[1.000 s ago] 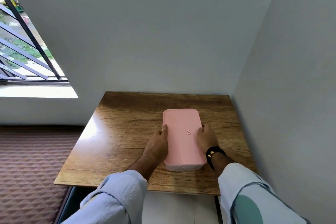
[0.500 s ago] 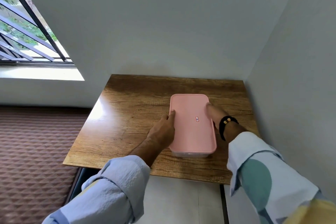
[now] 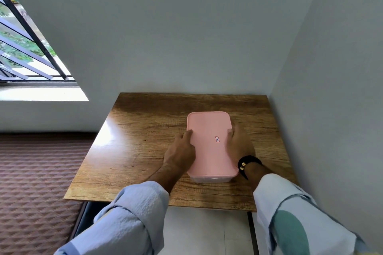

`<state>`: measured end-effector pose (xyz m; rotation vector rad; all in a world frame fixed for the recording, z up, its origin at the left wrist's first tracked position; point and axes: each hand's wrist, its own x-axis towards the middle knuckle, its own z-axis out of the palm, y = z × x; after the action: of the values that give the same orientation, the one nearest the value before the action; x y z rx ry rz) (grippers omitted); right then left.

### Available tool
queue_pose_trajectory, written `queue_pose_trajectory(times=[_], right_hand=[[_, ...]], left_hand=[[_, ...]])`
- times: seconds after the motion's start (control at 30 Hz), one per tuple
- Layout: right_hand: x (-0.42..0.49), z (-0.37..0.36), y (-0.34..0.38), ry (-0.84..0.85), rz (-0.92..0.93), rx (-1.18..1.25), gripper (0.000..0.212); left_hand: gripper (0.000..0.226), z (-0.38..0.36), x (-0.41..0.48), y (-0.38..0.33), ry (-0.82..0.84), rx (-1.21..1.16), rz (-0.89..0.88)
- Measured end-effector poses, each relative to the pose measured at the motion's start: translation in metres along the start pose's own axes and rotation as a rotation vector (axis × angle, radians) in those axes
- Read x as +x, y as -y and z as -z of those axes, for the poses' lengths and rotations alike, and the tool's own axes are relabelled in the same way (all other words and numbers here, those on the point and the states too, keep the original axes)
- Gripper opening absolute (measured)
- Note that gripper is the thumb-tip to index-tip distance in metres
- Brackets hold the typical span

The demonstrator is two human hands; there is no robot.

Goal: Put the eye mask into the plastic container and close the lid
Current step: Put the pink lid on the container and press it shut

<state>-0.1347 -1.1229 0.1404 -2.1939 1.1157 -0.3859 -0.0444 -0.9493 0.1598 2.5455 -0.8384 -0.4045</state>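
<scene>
- We see a square wooden bench [image 3: 145, 151] with a brown grain top, set into the corner of two pale grey walls [image 3: 186, 37].
- Left of it lies a brown quilted mattress [image 3: 31, 182], under a window with dark slanted bars [image 3: 24, 33].
- On the bench, right of centre, stands the clear rectangular plastic container [image 3: 211, 179], with its pink rounded lid [image 3: 209, 151] lying flat on top and covering it; we cannot see the eye mask.
- Our left hand [image 3: 180, 153] rests against the lid's left edge, fingers [image 3: 189, 133] stretched along the rim, not clenched.
- Our right hand [image 3: 238, 143] lies on the lid's right edge, fingers curled over it; a black wristband with gold beads [image 3: 246, 162] circles the wrist.
- A small white sticker [image 3: 217, 139] sits on the lid; its blue and red print is too small to read.
</scene>
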Motion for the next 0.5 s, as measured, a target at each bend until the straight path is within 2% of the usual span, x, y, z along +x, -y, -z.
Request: queue_pose_trajectory(times=[0.1,0.2,0.3,0.37,0.4,0.47,0.5], right_hand=[[0.008,0.004,0.002,0.117,0.243,-0.092,0.055],[0.023,0.011,0.015,0.244,0.272,-0.042,0.067],[0.043,0.011,0.025,0.331,0.231,-0.087,0.071],[0.054,0.010,0.027,0.370,0.201,-0.150,0.064],[0.059,0.011,0.028,0.345,0.202,-0.170,0.051],[0.064,0.007,0.026,0.203,0.228,-0.191,0.031],[0.065,0.005,0.024,0.126,0.218,-0.186,0.032]], left_hand=[[0.042,0.006,0.014,-0.005,-0.070,0.094,-0.108],[0.041,0.013,0.032,-0.008,-0.050,0.226,-0.176],[0.035,0.011,0.041,-0.006,-0.069,0.242,-0.184],[0.034,0.005,0.042,-0.001,-0.093,0.220,-0.189],[0.035,0.003,0.043,0.001,-0.097,0.204,-0.189],[0.043,-0.003,0.044,0.005,-0.089,0.180,-0.181],[0.047,-0.005,0.044,0.006,-0.083,0.179,-0.167]])
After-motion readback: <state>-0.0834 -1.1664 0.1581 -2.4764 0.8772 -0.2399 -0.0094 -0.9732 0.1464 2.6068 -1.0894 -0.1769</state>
